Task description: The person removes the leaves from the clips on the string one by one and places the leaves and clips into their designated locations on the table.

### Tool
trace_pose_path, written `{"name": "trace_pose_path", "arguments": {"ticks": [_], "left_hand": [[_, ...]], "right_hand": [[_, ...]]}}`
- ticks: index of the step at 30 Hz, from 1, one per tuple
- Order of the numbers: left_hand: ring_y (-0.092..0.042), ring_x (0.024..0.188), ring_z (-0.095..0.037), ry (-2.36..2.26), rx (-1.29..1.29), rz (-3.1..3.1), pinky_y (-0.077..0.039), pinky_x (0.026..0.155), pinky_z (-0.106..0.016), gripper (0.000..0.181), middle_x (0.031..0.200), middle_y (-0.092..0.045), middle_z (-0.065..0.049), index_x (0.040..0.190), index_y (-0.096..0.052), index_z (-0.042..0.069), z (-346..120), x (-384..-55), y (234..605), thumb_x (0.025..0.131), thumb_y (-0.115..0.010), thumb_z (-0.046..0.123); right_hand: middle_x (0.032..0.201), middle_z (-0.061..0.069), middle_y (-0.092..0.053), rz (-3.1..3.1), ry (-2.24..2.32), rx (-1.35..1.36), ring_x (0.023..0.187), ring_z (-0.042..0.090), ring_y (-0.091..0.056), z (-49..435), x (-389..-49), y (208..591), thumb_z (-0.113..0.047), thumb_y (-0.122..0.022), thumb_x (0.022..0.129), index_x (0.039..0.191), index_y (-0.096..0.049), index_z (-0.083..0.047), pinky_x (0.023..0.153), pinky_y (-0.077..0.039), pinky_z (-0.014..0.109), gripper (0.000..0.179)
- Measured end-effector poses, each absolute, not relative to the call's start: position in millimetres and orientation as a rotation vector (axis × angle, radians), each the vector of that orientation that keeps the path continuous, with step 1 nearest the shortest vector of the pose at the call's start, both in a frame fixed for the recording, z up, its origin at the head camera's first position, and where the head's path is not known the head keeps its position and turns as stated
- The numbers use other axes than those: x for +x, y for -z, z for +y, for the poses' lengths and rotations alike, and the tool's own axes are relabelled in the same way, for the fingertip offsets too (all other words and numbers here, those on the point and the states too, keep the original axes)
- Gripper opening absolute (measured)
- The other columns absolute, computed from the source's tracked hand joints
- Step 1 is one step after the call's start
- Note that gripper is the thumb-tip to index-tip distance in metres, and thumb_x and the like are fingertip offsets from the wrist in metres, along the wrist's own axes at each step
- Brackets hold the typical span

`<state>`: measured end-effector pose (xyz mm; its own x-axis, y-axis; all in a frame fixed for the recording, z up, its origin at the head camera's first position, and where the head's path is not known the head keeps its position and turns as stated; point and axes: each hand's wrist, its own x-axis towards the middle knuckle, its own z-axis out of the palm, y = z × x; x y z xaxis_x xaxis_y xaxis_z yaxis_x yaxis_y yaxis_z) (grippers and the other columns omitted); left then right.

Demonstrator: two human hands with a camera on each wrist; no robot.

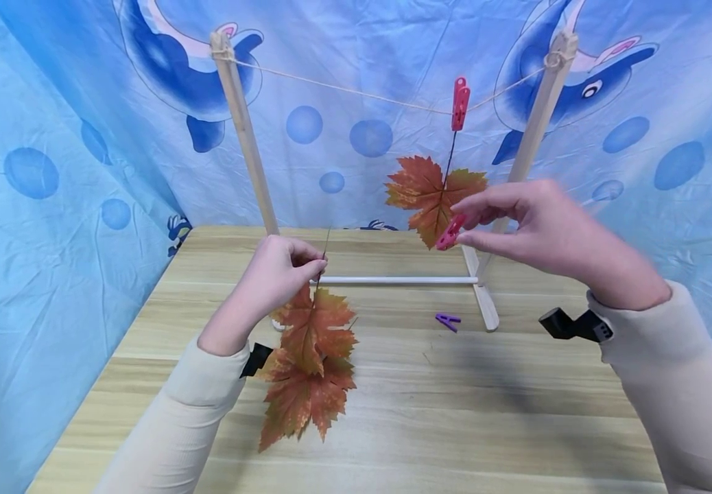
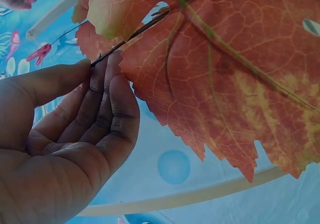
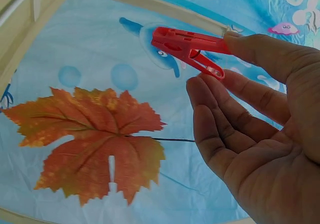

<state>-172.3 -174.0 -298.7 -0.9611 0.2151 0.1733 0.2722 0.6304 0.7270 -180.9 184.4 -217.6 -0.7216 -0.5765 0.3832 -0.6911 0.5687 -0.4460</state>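
My left hand [image 1: 282, 273] pinches the dark stem of orange-red maple leaves between thumb and fingers. Two leaves [image 1: 313, 391] overlap as they hang below it, over the table. In the left wrist view the stem [image 2: 131, 37] runs from the fingertips up to a large leaf [image 2: 215, 74]. My right hand [image 1: 529, 226] pinches a red clothespin [image 3: 187, 46] by its handles. Behind that hand, another maple leaf [image 1: 436, 195] hangs by its stem from a second red clothespin [image 1: 459, 106], which is clipped on the string [image 1: 343, 91].
Two wooden posts [image 1: 245, 130] hold up the string, and a white rod [image 1: 399, 280] joins them low down. On the wood-grain table [image 1: 430, 425] lies a purple clothespin [image 1: 448, 321] near the right foot. A blue dolphin-print cloth [image 1: 356, 41] surrounds the table.
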Motion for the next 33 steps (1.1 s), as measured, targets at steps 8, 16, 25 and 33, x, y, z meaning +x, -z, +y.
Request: {"name": "trace_pose_path", "arguments": {"ticks": [8,16,25,33], "left_hand": [[-0.065,0.069,-0.017,1.222,-0.391,-2.799,-0.051,0.063,-0.034,0.009,0.079,-0.073,-0.002,0.096,-0.081,0.004,-178.2,-171.8,308.0,0.095,-0.072,0.008],[-0.062,0.068,-0.017,1.246,-0.362,-2.852,-0.047,0.058,-0.03,0.009,0.072,-0.071,-0.002,0.091,-0.08,0.002,-181.9,-170.3,317.8,0.094,-0.072,0.005],[-0.059,0.063,-0.017,1.253,-0.367,-2.949,-0.042,0.049,-0.026,0.011,0.07,-0.069,-0.004,0.087,-0.077,0.001,-182.5,-167.9,327.7,0.095,-0.07,0.003],[-0.061,0.063,-0.016,1.261,-0.377,-3.002,-0.042,0.05,-0.027,0.012,0.068,-0.067,-0.005,0.088,-0.076,-0.001,-183.3,-170.1,340.4,0.095,-0.068,0.0]], "right_hand": [[0.093,-0.012,-0.071,-2.633,-0.92,1.057,0.086,0.007,-0.066,189.2,-179.8,239.6,-0.011,-0.084,0.087,0.109,-0.078,-0.014,0.076,-0.052,0.022,0.023],[0.094,-0.007,-0.072,-2.798,-0.972,0.929,0.086,0.01,-0.066,190.4,-176.2,256.6,-0.024,-0.083,0.089,0.108,-0.078,-0.017,0.072,-0.054,0.031,0.021],[0.094,-0.009,-0.072,-2.794,-1.033,0.955,0.084,0.009,-0.066,193.9,-180.4,293.7,-0.02,-0.084,0.087,0.107,-0.079,-0.016,0.071,-0.055,0.032,0.021],[0.098,-0.007,-0.073,-2.843,-1.052,0.942,0.086,0.01,-0.067,193.6,-182.4,318.7,-0.019,-0.085,0.087,0.113,-0.078,-0.01,0.072,-0.056,0.033,0.029]]}}
